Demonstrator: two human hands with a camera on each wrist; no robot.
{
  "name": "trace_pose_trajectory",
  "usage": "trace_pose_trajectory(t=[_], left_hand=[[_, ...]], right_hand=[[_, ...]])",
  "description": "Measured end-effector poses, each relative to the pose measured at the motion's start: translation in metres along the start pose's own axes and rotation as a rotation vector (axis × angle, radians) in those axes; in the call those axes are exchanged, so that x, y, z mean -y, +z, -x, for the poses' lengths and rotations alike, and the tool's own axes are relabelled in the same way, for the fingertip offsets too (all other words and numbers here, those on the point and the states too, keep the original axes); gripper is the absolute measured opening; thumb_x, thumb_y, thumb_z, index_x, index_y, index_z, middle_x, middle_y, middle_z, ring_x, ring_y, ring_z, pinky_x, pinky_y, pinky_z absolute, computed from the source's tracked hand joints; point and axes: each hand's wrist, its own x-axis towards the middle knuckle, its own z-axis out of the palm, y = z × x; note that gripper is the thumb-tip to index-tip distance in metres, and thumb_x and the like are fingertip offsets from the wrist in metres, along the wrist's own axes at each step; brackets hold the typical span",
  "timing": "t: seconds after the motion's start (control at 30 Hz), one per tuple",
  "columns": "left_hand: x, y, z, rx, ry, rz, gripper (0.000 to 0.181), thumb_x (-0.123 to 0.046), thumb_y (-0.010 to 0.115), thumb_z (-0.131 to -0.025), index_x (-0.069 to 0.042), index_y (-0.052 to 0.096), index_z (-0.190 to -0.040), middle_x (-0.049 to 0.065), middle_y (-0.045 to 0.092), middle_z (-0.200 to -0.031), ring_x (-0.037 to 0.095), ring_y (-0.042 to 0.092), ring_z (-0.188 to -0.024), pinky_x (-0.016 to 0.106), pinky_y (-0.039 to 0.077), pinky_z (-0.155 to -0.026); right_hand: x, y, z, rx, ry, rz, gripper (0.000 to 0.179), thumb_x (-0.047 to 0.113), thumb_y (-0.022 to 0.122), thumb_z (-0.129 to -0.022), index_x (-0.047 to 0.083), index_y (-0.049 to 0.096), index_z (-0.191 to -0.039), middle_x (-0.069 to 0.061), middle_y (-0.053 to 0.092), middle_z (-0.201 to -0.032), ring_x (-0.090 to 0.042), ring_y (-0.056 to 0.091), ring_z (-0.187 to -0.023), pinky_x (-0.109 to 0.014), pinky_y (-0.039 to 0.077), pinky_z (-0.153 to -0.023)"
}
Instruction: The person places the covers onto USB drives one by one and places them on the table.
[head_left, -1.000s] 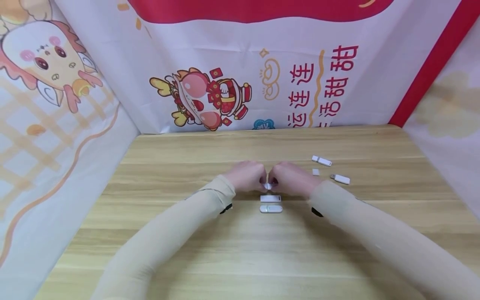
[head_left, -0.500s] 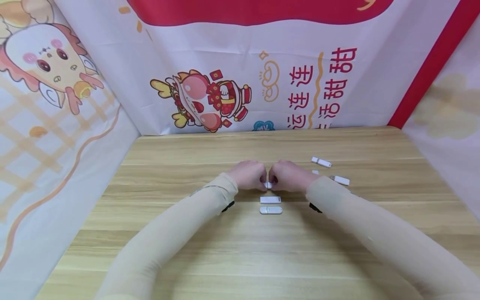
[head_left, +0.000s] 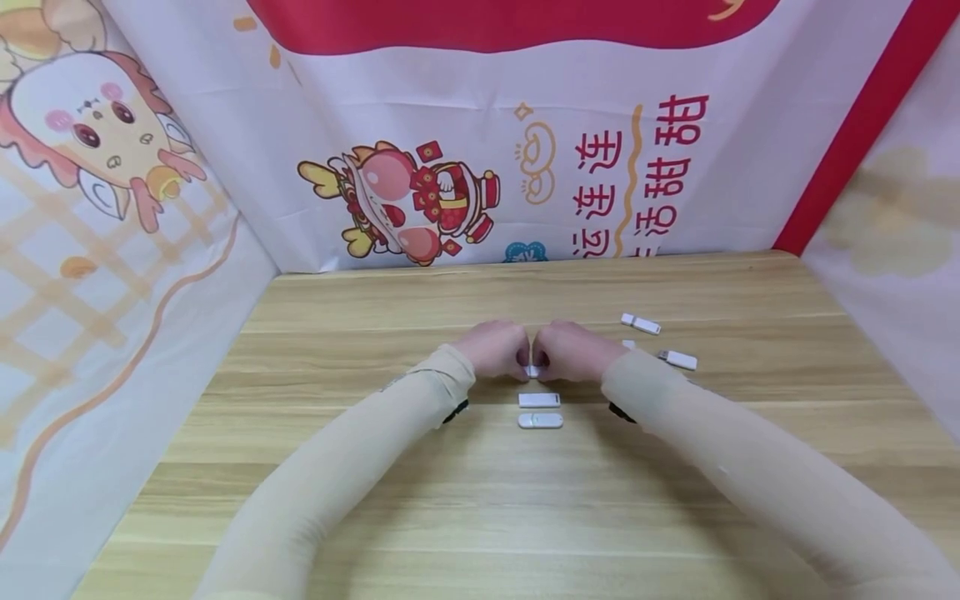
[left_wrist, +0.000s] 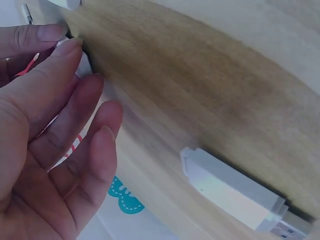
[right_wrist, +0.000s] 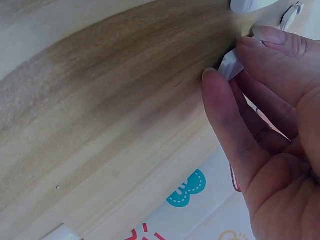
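Note:
A small white USB flash drive [head_left: 533,372] sits between my two hands, mostly covered by fingers. My left hand [head_left: 493,350] pinches its left end, thumb against fingertips. From the other side my right hand [head_left: 573,352] pinches it; in the right wrist view a white edge of the flash drive [right_wrist: 231,65] shows between thumb and fingers. Just in front of the hands lie two capped white flash drives, a square-ended one [head_left: 539,401] and a round-ended one [head_left: 540,422], parallel to each other.
On the right of the wooden table [head_left: 420,517] lie a capped flash drive [head_left: 641,324] and an uncapped flash drive [head_left: 678,360] with its metal plug bare. A loose white cap [head_left: 628,343] is partly behind the right forearm. Printed cloth [head_left: 450,83] walls the back and sides.
My hands have drawn slightly closer together around the flash drive. The right forearm has shifted a little left and up, now partly covering the loose cap.

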Motion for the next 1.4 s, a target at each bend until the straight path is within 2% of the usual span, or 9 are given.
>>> trace_pose_trajectory(t=[0.13, 0.4, 0.57, 0.73, 0.93, 1.2, 1.33, 1.4], left_hand=[[0.004, 0.002, 0.000, -0.016, -0.001, 0.025, 0.008, -0.020, 0.085, -0.079, -0.015, 0.079, -0.079, -0.011, 0.065, -0.066, 0.013, 0.058, -0.066, 0.025, 0.049, -0.065], [0.003, 0.003, -0.003, -0.032, 0.010, 0.005, 0.011, -0.022, 0.087, -0.077, -0.016, 0.079, -0.071, -0.009, 0.065, -0.060, 0.013, 0.056, -0.063, 0.024, 0.047, -0.063], [0.006, 0.002, -0.002, -0.055, 0.031, 0.033, 0.010, -0.020, 0.087, -0.077, -0.014, 0.080, -0.073, -0.010, 0.065, -0.060, 0.012, 0.056, -0.062, 0.023, 0.047, -0.062], [0.012, 0.001, 0.000, -0.053, 0.030, 0.053, 0.009, -0.019, 0.087, -0.077, -0.014, 0.080, -0.074, -0.011, 0.065, -0.061, 0.011, 0.058, -0.062, 0.022, 0.047, -0.062], [0.004, 0.004, -0.002, -0.039, 0.022, 0.048, 0.009, -0.019, 0.085, -0.079, -0.013, 0.080, -0.074, -0.007, 0.065, -0.060, 0.013, 0.057, -0.062, 0.022, 0.047, -0.062], [-0.007, 0.004, -0.007, -0.032, 0.027, 0.007, 0.016, -0.016, 0.086, -0.078, -0.013, 0.076, -0.065, -0.005, 0.063, -0.059, 0.015, 0.055, -0.065, 0.021, 0.047, -0.065], [-0.006, 0.003, -0.005, -0.048, 0.020, -0.020, 0.017, -0.014, 0.086, -0.077, -0.012, 0.076, -0.065, -0.007, 0.063, -0.059, 0.014, 0.056, -0.066, 0.021, 0.048, -0.068], [-0.002, 0.005, -0.003, -0.053, 0.017, -0.033, 0.015, -0.015, 0.087, -0.077, -0.013, 0.076, -0.066, -0.007, 0.064, -0.059, 0.013, 0.056, -0.066, 0.020, 0.047, -0.068]], right_hand=[[0.001, 0.002, -0.002, 0.003, 0.009, -0.002, 0.004, 0.010, 0.077, -0.087, 0.009, 0.073, -0.086, 0.001, 0.065, -0.076, -0.015, 0.058, -0.071, -0.031, 0.051, -0.071], [0.001, 0.004, -0.005, 0.000, 0.050, -0.034, 0.008, 0.005, 0.077, -0.085, 0.007, 0.070, -0.083, -0.001, 0.064, -0.076, -0.018, 0.058, -0.073, -0.032, 0.051, -0.074], [0.005, 0.003, -0.008, -0.015, 0.116, -0.054, 0.009, 0.005, 0.078, -0.085, 0.008, 0.069, -0.083, -0.002, 0.063, -0.076, -0.021, 0.058, -0.075, -0.033, 0.051, -0.075], [0.010, 0.004, -0.012, -0.020, 0.121, -0.065, 0.010, 0.005, 0.078, -0.084, 0.007, 0.068, -0.083, -0.003, 0.062, -0.077, -0.021, 0.058, -0.076, -0.033, 0.050, -0.075], [0.004, 0.005, -0.008, -0.028, 0.125, -0.067, 0.013, 0.004, 0.081, -0.082, 0.009, 0.068, -0.081, -0.003, 0.062, -0.076, -0.021, 0.058, -0.074, -0.032, 0.051, -0.074], [0.004, -0.001, -0.006, -0.003, 0.108, -0.048, 0.016, 0.000, 0.081, -0.079, 0.007, 0.067, -0.078, -0.003, 0.061, -0.072, -0.021, 0.057, -0.073, -0.033, 0.049, -0.073], [0.005, 0.001, -0.008, -0.012, 0.103, -0.048, 0.016, 0.000, 0.080, -0.079, 0.007, 0.066, -0.079, -0.003, 0.061, -0.072, -0.021, 0.057, -0.073, -0.034, 0.049, -0.073], [0.007, 0.004, -0.011, -0.006, 0.118, -0.081, 0.014, 0.000, 0.079, -0.081, 0.007, 0.067, -0.080, -0.003, 0.061, -0.073, -0.021, 0.057, -0.073, -0.034, 0.049, -0.073]])
